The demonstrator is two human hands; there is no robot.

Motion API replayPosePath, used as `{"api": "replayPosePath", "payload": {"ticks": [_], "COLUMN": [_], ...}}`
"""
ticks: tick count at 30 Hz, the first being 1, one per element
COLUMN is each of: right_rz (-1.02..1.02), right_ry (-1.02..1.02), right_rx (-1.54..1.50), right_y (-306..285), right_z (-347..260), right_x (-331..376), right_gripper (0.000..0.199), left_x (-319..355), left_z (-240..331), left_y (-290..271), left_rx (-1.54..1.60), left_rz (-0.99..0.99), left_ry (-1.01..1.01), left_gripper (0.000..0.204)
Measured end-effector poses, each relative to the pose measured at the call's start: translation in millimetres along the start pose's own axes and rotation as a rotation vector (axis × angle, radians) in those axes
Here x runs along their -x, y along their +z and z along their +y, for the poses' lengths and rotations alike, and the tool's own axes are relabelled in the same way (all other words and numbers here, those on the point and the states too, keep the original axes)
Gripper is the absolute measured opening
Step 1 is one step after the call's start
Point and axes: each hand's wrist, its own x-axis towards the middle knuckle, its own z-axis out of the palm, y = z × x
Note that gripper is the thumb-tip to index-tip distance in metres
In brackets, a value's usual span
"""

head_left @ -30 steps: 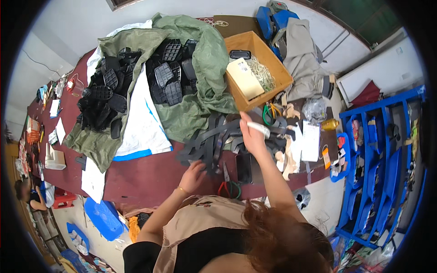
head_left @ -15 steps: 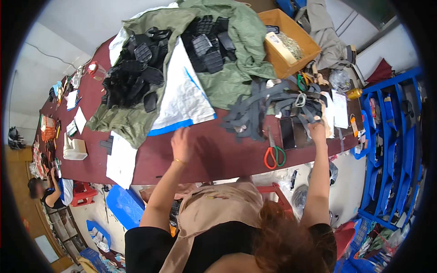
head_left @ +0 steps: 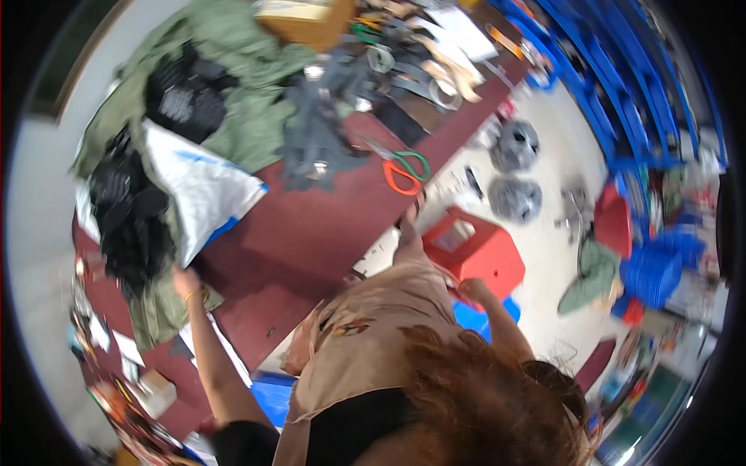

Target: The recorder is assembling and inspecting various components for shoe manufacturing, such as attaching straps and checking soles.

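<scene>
My left hand (head_left: 186,281), blurred, lies open at the near edge of a green cloth sack (head_left: 159,311), beside a heap of black moulded parts (head_left: 128,206). A white sack with a blue edge (head_left: 198,182) spreads just beyond it. Down off the table's edge, my right hand (head_left: 472,291) has its fingers curled at the near edge of a red plastic stool (head_left: 489,260). On the table lie scissors with one orange and one green handle (head_left: 400,172). A dark phone (head_left: 400,120) sits past them, next to grey straps (head_left: 315,132).
The maroon table (head_left: 299,229) slants across the view. At its far end stand a wooden box (head_left: 311,31) and white papers (head_left: 458,35). Clear plastic bags (head_left: 514,198) lie on the floor right of it. Blue shelving (head_left: 622,70) rises at the right.
The view has swung to the right. My right hand has left the straps and gone down to the red stool. My left hand is now at the green sack's near edge.
</scene>
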Motion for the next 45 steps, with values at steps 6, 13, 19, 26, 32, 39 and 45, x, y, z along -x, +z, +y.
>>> {"api": "replayPosePath", "payload": {"ticks": [6, 13, 19, 26, 32, 39, 45], "right_rz": [0.048, 0.265, 0.501, 0.348, 0.32, 0.265, 0.239], "right_ry": [-0.24, 0.11, -0.174, -0.114, -0.123, -0.159, -0.098], "right_rx": [0.491, 0.193, 0.524, 0.21, 0.035, -0.132, -0.241], "right_y": [59, 28, 111, 191, 182, 164, 155], "right_z": [157, 98, 118, 70, 27, -16, -11], "right_x": [-61, -151, -172, -183, -234, -284, -283], "right_gripper": [0.021, 0.032, 0.029, 0.028, 0.027, 0.026, 0.025], "left_x": [28, 101, 130, 129, 130, 127, 126], "left_z": [119, 221, 257, 222, 207, 214, 215], "left_y": [12, 95, 114, 124, 130, 117, 128], "left_rx": [0.06, 0.135, 0.115, 0.169, 0.172, 0.269, 0.284], "left_rz": [0.167, 0.048, 0.088, 0.116, 0.12, 0.081, 0.324], "left_ry": [0.343, 0.287, 0.28, 0.329, 0.319, 0.49, 0.643], "left_gripper": [0.044, 0.039, 0.061, 0.066, 0.06, 0.049, 0.046]}}
